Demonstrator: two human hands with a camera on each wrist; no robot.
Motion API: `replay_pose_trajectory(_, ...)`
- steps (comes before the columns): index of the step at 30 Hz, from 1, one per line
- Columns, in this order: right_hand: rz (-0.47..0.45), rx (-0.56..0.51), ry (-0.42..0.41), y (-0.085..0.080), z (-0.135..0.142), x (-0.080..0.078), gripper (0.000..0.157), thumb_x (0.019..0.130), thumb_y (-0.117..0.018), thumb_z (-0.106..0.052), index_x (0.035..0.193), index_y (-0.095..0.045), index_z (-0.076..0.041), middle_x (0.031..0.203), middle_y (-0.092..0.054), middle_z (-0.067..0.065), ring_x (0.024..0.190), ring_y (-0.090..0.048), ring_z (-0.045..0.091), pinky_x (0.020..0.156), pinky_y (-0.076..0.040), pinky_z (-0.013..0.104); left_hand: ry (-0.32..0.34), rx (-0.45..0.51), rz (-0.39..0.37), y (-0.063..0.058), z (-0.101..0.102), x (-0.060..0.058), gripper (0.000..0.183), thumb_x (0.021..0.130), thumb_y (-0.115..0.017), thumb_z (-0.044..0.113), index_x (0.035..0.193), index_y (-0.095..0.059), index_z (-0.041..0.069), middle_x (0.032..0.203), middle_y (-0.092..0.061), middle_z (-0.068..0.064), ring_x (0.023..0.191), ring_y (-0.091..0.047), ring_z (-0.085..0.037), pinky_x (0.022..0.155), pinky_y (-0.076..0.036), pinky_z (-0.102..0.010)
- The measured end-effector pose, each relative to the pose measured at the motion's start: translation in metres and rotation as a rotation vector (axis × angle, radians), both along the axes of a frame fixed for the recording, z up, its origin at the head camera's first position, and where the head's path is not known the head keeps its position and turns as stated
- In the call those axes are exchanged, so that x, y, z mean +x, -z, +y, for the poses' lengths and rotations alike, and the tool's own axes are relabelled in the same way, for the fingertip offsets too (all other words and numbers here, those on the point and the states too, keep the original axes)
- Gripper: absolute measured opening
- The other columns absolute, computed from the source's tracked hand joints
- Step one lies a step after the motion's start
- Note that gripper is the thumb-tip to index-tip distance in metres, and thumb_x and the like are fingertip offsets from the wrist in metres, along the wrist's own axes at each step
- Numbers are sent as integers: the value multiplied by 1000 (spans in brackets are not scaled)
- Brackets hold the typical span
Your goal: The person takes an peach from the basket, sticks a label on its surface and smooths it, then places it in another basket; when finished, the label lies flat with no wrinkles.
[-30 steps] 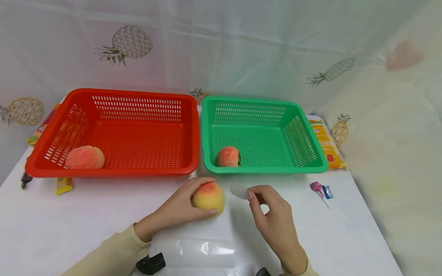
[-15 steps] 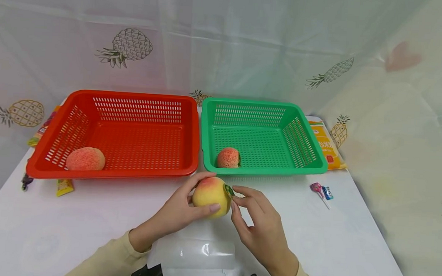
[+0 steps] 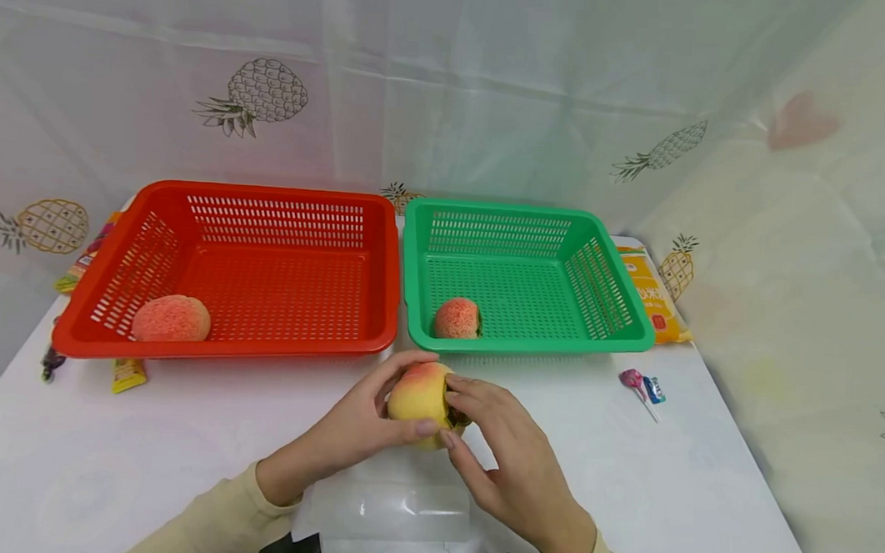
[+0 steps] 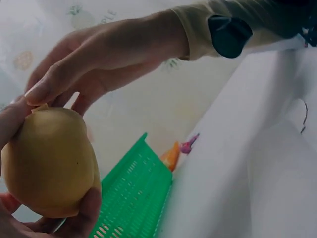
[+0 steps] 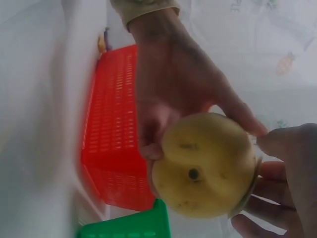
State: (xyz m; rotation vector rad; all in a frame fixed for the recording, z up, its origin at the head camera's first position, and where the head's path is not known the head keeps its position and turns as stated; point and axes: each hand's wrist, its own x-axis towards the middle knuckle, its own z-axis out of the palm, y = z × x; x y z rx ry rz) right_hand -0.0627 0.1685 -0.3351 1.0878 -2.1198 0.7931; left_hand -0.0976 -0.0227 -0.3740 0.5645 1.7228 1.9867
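A yellow peach [image 3: 415, 396] with a red blush is held above the table in front of the baskets. My left hand [image 3: 355, 422] grips it from the left, thumb in front and fingers behind. From the right, my right hand [image 3: 519, 464] has its thumb and bent fingers on the peach, beside a dark green leaf [image 3: 454, 415] that the fingers partly cover. In the right wrist view the yellow peach [image 5: 213, 158] shows a dark round hole in its underside. The left wrist view has the peach [image 4: 49, 163] between both hands' fingertips.
A red basket [image 3: 296, 351] with a pinkish peach [image 3: 171, 319] stands back left, and a green basket [image 3: 544, 344] with a reddish peach [image 3: 457, 318] back right. Clear plastic packaging [image 3: 393, 512] lies in front. A lollipop [image 3: 635, 385], a blue-wrapped sweet [image 3: 653, 389] and snack packets lie around.
My right hand, earlier apart from the peach and pinching a pale thin piece, has come left against it. A green leaf now shows at the peach's right side. The baskets stay put.
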Motion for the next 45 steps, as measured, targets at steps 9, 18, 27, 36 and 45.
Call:
replay_pose_trajectory(9,142,-13,33,-8,-6,-4,54,73,-68,-38,106,-61,4,107,-60,13,100,-51,29,84,-36,36,84,182,-72,-6,-2,2,54,86,-57,16,133,-30,14,131,-38,-9,112,-45,-23,85,-44,-30)
replay_pose_trajectory(18,446,-42,56,-13,-9,-12,34,79,-63,-30,87,-68,3,87,-68,10,85,-57,24,70,-39,34,48,193,-169,-10,1,5,53,87,-57,23,131,-30,16,130,-38,-10,113,-42,-23,86,-42,-30)
replay_pose_trajectory(27,105,-285,88,3,-11,-13,27,80,-66,-20,94,-62,2,92,-59,11,84,-53,22,71,-42,29,8,245,-145,-13,-3,6,51,91,-45,9,137,-22,17,136,-30,-8,119,-36,-25,89,-41,-31)
replay_pose_trajectory(36,-970,-198,230,2,-19,-16,29,94,-37,-35,122,-39,-28,103,-50,-3,80,-54,11,63,-47,27,-186,76,345,-5,3,13,48,87,-47,6,132,-30,14,137,-19,-8,128,-17,-20,100,-26,-26)
replay_pose_trajectory(45,-990,-271,200,-4,-28,-20,30,89,-52,-27,112,-40,-12,94,-53,5,74,-53,13,60,-47,25,-358,-88,406,5,13,15,61,76,-69,20,125,-33,23,132,-25,3,127,-21,-15,98,-31,-32)
